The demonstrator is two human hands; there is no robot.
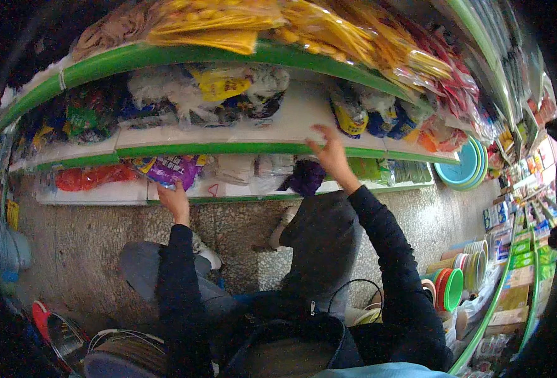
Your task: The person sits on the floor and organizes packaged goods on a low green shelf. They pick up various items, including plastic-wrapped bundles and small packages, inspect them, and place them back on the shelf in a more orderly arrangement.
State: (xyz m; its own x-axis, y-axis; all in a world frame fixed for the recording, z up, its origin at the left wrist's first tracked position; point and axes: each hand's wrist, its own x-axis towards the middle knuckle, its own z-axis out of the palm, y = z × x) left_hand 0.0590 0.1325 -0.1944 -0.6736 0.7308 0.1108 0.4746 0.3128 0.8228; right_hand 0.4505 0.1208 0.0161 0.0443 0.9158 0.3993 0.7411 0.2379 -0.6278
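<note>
My left hand (174, 198) grips the near edge of a purple plastic package (177, 169) with yellow and white printing. The package is in front of the lower shelf, just below the green edge of the middle shelf. My right hand (331, 153) is raised at the green front edge (259, 150) of that middle shelf, fingers apart and holding nothing. Beyond its fingers, a bare patch of white shelf board (304, 111) lies between bagged goods. Dark purple fabric-like goods (306, 177) sit on the lower shelf close below my right wrist.
Yellow packaged goods (221, 23) overhang the upper shelf's green edge (132, 59). White bagged items (165, 90) fill the middle shelf's left. A red bag (94, 177) lies lower left. Blue basins (455, 163) and stacked buckets (450, 288) stand right. Speckled floor (240, 227) lies below.
</note>
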